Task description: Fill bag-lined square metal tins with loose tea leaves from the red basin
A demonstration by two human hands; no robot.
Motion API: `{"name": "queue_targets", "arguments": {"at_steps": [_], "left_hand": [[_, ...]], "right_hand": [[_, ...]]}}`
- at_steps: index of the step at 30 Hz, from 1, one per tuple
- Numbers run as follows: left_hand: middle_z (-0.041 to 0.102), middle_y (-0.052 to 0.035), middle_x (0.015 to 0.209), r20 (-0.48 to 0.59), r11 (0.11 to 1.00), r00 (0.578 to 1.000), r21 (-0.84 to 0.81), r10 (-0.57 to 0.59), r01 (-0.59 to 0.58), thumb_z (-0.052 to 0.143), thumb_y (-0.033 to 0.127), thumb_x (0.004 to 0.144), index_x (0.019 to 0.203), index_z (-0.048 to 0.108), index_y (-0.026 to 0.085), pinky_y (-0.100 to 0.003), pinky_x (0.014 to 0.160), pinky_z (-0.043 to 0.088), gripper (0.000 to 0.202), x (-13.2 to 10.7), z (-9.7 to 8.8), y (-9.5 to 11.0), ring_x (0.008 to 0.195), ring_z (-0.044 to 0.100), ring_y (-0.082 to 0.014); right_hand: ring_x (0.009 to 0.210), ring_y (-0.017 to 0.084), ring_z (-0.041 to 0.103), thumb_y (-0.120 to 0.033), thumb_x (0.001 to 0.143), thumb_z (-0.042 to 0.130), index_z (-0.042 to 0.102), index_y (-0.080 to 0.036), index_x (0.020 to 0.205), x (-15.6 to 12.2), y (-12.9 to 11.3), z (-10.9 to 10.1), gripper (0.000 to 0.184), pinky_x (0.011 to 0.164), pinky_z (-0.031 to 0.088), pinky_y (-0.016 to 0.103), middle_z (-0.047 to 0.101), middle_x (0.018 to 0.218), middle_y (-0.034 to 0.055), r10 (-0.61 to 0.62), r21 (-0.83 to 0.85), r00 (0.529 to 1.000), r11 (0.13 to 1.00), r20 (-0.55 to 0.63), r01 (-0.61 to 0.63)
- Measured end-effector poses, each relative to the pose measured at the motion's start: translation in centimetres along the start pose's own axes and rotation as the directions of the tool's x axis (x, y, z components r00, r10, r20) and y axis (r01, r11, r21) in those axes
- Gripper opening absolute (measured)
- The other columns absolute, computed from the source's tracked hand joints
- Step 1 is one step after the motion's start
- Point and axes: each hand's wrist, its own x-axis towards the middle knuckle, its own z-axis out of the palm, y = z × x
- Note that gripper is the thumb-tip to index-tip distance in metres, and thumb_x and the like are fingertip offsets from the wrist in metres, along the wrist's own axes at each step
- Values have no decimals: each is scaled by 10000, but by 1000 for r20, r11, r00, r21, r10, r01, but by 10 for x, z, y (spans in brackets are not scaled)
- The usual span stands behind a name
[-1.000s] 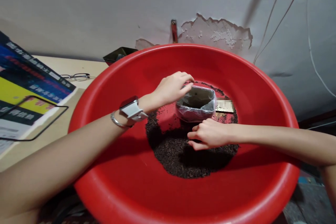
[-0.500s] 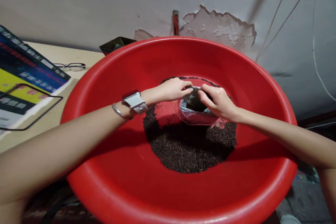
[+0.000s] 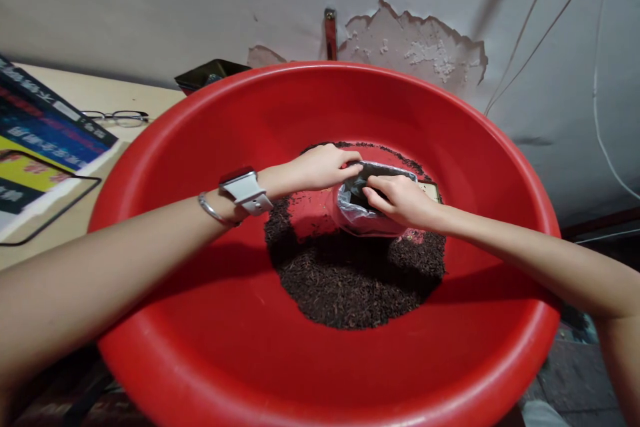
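A big red basin (image 3: 210, 147) fills the view, with a heap of dark loose tea leaves (image 3: 350, 280) on its bottom. A small clear plastic bag (image 3: 350, 210) stands open-mouthed at the back of the heap. My left hand (image 3: 323, 167), with a white watch and a bangle on its wrist, pinches the bag's far-left rim. My right hand (image 3: 400, 200) lies over the bag's mouth, fingers closed on its near rim. Whatever is inside the bag is mostly hidden.
Left of the basin, a beige table (image 3: 90, 90) carries a stack of printed books (image 3: 35, 147) and a pair of glasses (image 3: 117, 118). A dark box (image 3: 210, 73) sits behind the basin. Peeling wall (image 3: 410, 47) and hanging wires (image 3: 595, 80) lie beyond.
My right hand rose from the tea heap in front of the bag to the bag's mouth and closed on its rim. My left hand stayed on the rim. The view drifted slightly.
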Motion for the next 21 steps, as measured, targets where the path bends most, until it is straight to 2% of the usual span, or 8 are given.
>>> {"name": "queue_targets", "arguments": {"at_steps": [8, 14, 21], "left_hand": [[635, -38, 726, 28, 998, 999, 60, -27, 25, 329, 345, 908, 863, 579, 168, -224, 549, 316, 310, 0, 0, 6, 583, 510, -120], [601, -29, 689, 37, 999, 999, 43, -25, 23, 324, 353, 910, 788, 528, 176, -227, 531, 298, 296, 1, 1, 4, 558, 494, -115], [605, -35, 697, 32, 999, 999, 43, -22, 21, 319, 358, 904, 789, 534, 178, -240, 543, 304, 303, 0, 1, 4, 568, 500, -123]], "right_hand": [[679, 120, 470, -330, 963, 375, 630, -143, 944, 2, -1, -2, 316, 630, 259, 265, 644, 864, 62, 22, -37, 994, 999, 109, -18], [684, 124, 470, -325, 971, 355, 623, -142, 944, 2, -3, -4, 326, 641, 261, 270, 645, 873, 71, 63, -40, 992, 997, 113, -59], [719, 131, 502, -305, 978, 347, 610, -136, 999, 3, -3, -4, 313, 660, 282, 269, 652, 918, 79, 76, -47, 990, 996, 116, -71]]}}
